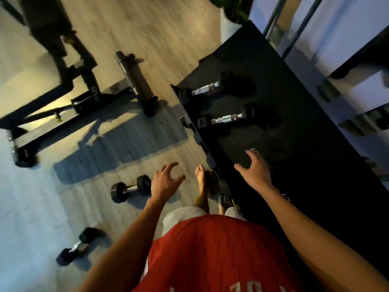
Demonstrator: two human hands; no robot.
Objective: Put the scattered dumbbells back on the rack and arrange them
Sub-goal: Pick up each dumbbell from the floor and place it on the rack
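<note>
Two black dumbbells with chrome handles lie on the wooden floor: a round-headed dumbbell [130,188] just left of my left hand, and a hex dumbbell [79,245] nearer the lower left. Two more, an upper dumbbell [207,87] and a lower dumbbell [228,118], sit on the black rack [294,165] at the right. My left hand [165,183] hovers with fingers spread and holds nothing. Over the rack's top, my right hand [255,169] is spread open and empty too.
A weight bench [63,98] with a black frame and roller stands on the floor at the upper left. A white plant pot [228,24] sits behind the rack. My bare feet [203,186] stand beside the rack's front edge. Mirrors or windows line the right side.
</note>
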